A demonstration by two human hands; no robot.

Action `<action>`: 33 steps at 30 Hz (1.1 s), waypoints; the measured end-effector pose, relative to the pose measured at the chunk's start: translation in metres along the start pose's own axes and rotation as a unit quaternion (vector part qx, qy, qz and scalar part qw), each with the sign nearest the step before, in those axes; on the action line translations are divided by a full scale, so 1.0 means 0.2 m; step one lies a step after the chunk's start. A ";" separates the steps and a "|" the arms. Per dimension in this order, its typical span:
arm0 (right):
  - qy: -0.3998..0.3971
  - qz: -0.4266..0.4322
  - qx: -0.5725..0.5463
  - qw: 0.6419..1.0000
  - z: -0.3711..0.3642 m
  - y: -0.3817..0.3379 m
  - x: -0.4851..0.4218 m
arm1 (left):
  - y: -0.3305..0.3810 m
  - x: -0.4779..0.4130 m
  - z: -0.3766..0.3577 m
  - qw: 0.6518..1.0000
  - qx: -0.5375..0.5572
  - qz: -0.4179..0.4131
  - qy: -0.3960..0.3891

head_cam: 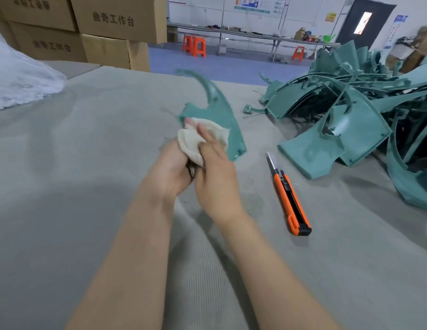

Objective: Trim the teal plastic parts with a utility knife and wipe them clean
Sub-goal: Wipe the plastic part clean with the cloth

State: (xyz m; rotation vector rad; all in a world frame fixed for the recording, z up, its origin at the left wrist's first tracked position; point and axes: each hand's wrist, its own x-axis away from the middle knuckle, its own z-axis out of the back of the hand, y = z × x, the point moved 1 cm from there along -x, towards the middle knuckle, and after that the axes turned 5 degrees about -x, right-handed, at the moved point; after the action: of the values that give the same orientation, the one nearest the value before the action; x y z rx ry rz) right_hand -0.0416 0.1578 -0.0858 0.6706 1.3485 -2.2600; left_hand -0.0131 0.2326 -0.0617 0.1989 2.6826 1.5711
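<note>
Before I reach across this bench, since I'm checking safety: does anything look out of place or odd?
Yes: the utility knife lies loose on the table, right of the right hand, its blade out and bare. That hand and the left hand hold the cloth against a teal part. The pile of teal parts is jumbled.

teal part (216,108) motion-blurred, heap (355,120) cropped at right
</note>
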 end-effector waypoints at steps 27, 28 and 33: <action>0.247 -0.264 -0.008 0.932 0.25 0.33 -0.17 | -0.07 -0.10 0.14 0.998 0.045 0.027 0.042; 0.282 -0.281 -0.035 0.917 0.30 0.33 -0.19 | -0.06 -0.09 0.14 0.998 0.047 0.020 0.040; 0.226 -0.372 -0.314 0.844 0.22 0.25 -0.22 | -0.06 -0.10 0.08 0.998 0.055 -0.023 0.038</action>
State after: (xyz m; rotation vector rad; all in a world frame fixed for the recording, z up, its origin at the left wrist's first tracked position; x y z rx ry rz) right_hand 0.0147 0.1015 -0.0758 0.4945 2.8102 -1.9551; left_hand 0.0063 0.2387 -0.0804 0.0823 2.8120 1.4490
